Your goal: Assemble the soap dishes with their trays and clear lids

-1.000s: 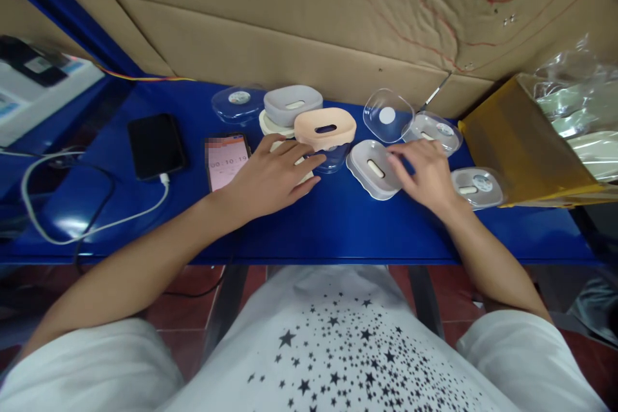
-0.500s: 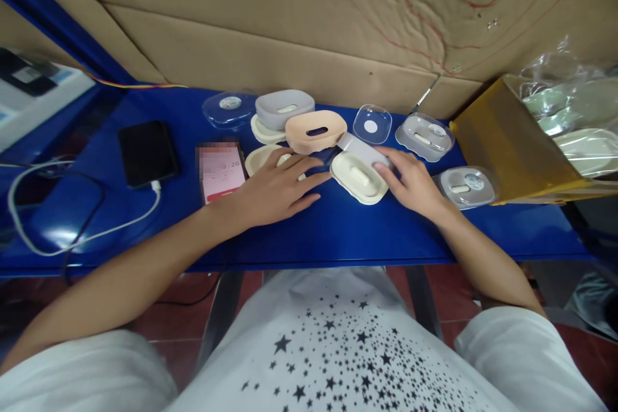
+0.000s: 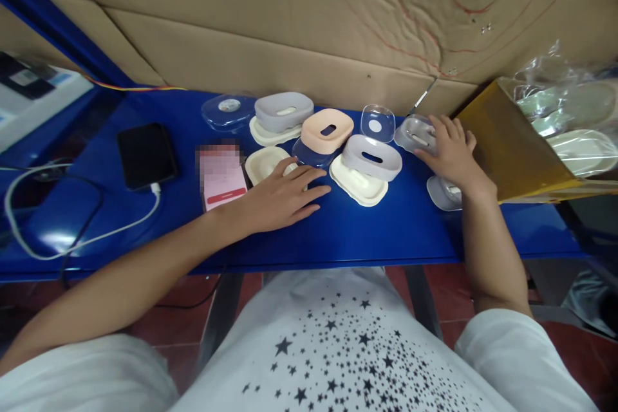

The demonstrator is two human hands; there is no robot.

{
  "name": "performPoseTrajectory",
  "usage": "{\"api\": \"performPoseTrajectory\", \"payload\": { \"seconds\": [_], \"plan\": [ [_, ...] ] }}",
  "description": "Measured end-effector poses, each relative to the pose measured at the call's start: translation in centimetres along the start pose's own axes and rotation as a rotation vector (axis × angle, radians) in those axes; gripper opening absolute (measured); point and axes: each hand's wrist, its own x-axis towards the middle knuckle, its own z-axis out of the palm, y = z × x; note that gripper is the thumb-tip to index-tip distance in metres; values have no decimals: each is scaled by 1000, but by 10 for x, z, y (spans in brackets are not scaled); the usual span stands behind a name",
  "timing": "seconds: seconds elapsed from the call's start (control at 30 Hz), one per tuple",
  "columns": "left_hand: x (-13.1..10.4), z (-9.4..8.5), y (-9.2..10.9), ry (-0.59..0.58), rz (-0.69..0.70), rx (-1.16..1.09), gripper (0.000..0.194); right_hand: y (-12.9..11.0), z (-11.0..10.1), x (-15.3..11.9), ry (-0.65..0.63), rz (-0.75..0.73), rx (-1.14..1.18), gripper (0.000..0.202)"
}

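The right hand (image 3: 451,151) is at the lidded dish (image 3: 414,133) near the back of the counter (image 3: 376,232), its thumb and fingers apart across the dish's right end; whether they grip it, I cannot tell. The step in hand looks like getting hold of that dish, and the next move would call for a firm pinch on lid and base together. The left hand (image 3: 292,196), fingers spread, partly covers a cream dish (image 3: 263,162) and holds nothing visible. Between the hands, a grey ring (image 3: 386,170) leans over a second cream dish (image 3: 355,183), beside a peach ring (image 3: 313,138)
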Motion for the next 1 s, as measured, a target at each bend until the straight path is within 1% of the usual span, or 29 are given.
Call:
{"api": "performPoseTrajectory", "payload": {
  "seconds": [0.07,0.13,0.27,0.33,0.4,0.47,0.57,0.63,0.7,0.77,0.83,0.87,0.9,0.93,1.0],
  "plan": [
    [0,1,0,-8,5,-4,37,15,1,5,-98,23,17,82],
    [0,2,0,-7,6,-4,37,22,-2,7,-133,15,50,76],
    [0,2,0,0,16,-13,36,19,-18,5,-129,-56,128,64],
    [0,2,-1,-6,14,-23,36,15,-25,3,-90,-73,193,61],
    [-1,2,-1,-9,7,-34,36,13,-29,1,-45,-55,262,60],
    [-1,2,-1,-12,-2,-38,37,11,-29,1,-42,-26,333,60],
    [-1,3,-1,-24,4,-23,38,12,-25,2,-111,10,422,61],
    [-2,4,-2,-29,14,-8,39,12,-22,4,-127,30,432,58],
    [-2,4,-2,-28,13,-2,39,12,-21,6,-86,40,410,53],
    [-2,5,-2,-29,6,-9,39,8,-21,8,0,37,351,48],
    [-1,5,-2,-29,4,-34,38,0,-24,5,83,25,279,41],
    [-1,4,-2,-30,4,-44,38,-6,-24,3,96,5,251,38],
    [-1,3,-1,-35,4,-49,38,-12,-24,-1,75,-28,231,37],
    [-1,3,-1,-40,3,-48,37,-19,-24,-5,21,-75,216,37],
    [0,1,-1,-54,2,-44,37,-29,-19,-13,-129,-178,173,40]
  ]
}}
